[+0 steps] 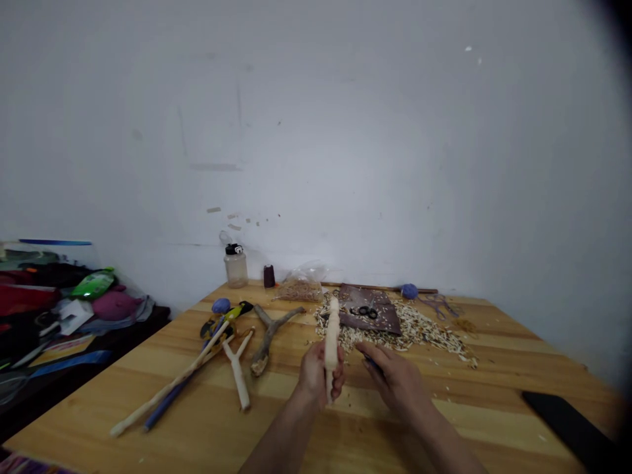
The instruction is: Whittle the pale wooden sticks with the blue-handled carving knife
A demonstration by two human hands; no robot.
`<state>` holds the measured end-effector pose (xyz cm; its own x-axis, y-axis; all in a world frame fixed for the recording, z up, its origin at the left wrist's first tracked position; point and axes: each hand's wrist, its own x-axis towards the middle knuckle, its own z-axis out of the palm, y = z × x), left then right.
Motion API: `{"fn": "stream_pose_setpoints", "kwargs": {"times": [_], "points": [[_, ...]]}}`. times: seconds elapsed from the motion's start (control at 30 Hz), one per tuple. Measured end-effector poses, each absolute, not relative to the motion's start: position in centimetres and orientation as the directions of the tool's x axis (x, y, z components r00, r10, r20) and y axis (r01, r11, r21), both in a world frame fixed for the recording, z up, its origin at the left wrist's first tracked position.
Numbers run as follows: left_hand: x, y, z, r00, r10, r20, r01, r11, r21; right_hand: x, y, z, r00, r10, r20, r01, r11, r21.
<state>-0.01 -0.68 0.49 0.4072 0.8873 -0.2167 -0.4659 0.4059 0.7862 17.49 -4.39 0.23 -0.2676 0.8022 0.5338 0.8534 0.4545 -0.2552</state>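
My left hand is closed round a pale, peeled wooden stick and holds it upright over the wooden table. My right hand sits just to its right, fingers curled on a dark, thin tool whose tip points toward the stick; I cannot make out what kind of tool it is. A heap of wood shavings lies on the table behind both hands.
Peeled sticks, a forked stick and a dark forked branch lie at left. At the back stand a plastic bottle, a thread spool, a plastic bag, a brown board with scissors. A black flat object lies at right.
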Motion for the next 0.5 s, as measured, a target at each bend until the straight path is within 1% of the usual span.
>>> {"fn": "stream_pose_setpoints", "kwargs": {"times": [0.17,0.27,0.37,0.5], "points": [[0.3,-0.7,0.6,0.386,0.899,-0.209,-0.486,0.39,0.782,17.1,-4.2,-0.4,-0.276,0.798,0.535,0.934,0.354,-0.045],[0.5,-1.0,0.7,0.376,0.906,-0.195,-0.493,0.373,0.786,16.9,-4.0,-0.8,-0.265,0.793,0.548,0.957,0.284,0.051],[0.7,-1.3,0.6,0.364,0.912,-0.191,-0.482,0.36,0.799,16.9,-3.8,-1.1,-0.275,0.787,0.552,0.959,0.263,0.103],[1.1,-1.4,0.4,0.349,0.92,-0.176,-0.455,0.331,0.827,16.9,-3.6,-1.3,-0.275,0.773,0.572,0.959,0.266,0.102]]}}
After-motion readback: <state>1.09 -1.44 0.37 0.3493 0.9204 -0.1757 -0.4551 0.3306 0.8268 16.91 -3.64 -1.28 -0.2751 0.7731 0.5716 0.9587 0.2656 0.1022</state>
